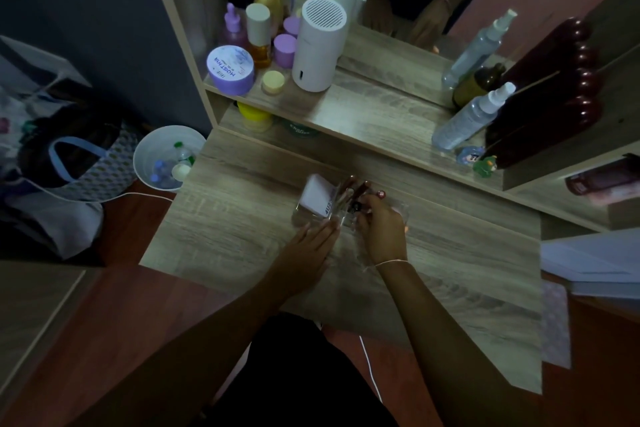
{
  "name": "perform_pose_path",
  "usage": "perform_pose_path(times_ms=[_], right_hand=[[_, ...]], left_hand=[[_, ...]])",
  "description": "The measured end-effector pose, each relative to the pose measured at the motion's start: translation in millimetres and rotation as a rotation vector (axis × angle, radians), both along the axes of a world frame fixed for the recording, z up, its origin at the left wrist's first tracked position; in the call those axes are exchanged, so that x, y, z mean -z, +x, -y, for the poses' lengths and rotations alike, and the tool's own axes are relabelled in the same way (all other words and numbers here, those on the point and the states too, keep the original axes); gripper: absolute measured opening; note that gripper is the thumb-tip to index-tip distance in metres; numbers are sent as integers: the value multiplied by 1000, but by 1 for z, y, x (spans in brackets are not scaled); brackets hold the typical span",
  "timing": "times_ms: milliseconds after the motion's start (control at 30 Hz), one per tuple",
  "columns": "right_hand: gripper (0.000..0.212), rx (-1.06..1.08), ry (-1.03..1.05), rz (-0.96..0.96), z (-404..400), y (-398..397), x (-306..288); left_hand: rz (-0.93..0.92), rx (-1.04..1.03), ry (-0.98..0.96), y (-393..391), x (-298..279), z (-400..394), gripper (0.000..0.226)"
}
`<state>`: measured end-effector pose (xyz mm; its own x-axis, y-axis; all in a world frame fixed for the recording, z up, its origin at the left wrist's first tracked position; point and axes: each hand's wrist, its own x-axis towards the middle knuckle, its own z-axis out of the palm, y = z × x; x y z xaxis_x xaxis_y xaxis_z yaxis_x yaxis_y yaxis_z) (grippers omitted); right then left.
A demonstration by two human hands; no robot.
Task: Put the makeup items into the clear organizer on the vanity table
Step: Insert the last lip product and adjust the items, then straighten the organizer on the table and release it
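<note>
Organizer [313, 215]: clear, set on the table [242, 236] at centre; a pale box [317, 196] and several slim items [353, 189] are held upright inside.
Left hand [308, 246]: laid flat, fingers extended, against the organizer's near side at 6 o'clock.
Right hand [382, 229]: fingers curled at the organizer's 3 o'clock edge; whether something is gripped cannot be told.
Shelf [363, 114]: at 12 o'clock, a white cylinder [318, 45], a purple jar [230, 69].
Bin [166, 156]: at 9 o'clock, off the table.
</note>
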<state>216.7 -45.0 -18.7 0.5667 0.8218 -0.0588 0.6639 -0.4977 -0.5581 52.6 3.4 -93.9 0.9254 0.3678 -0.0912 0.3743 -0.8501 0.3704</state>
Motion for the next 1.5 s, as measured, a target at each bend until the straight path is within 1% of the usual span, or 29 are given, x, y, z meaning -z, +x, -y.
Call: perform_pose_path(times_ms=[100, 167, 200, 233, 300, 467, 567, 633, 833, 967, 1067, 1333, 1500], right_hand=[[16, 79, 82, 32, 15, -11, -2], [10, 96, 121, 103, 34, -21, 2], [12, 84, 125, 149, 47, -25, 6], [21, 68, 111, 179, 60, -28, 10], [37, 27, 51, 180, 82, -28, 21], [56, -15, -174, 174, 110, -16, 49], [74, -1, -243, 163, 111, -16, 58], [79, 4, -276, 156, 109, -18, 62], [80, 32, -318, 172, 108, -22, 67], [78, 36, -323, 182, 107, -19, 68], [78, 45, -328, 166, 107, -15, 69], [78, 60, -341, 154, 106, -8, 68], [78, 80, -341, 120, 105, 1, 67]], left_hand=[[53, 19, -6, -2, -7, -3, 62], [104, -1, -10, -8, -8, -3, 57], [118, -26, -18, -12, -9, -3, 57], [122, -57, -22, -16, -10, -3, 56], [88, -126, -5, -27, -11, -5, 56], [-5, -333, -8, -38, -9, -16, 70], [-50, -352, -24, -34, -7, -20, 77], [-83, -354, -43, -31, -6, -21, 81], [-159, -331, -13, -26, 2, -20, 84], [-171, -321, -10, -27, 3, -21, 89], [-160, -312, -12, -27, 3, -21, 84], [-155, -282, -19, -27, 2, -22, 82], [-135, -257, -29, -21, 1, -22, 77]])
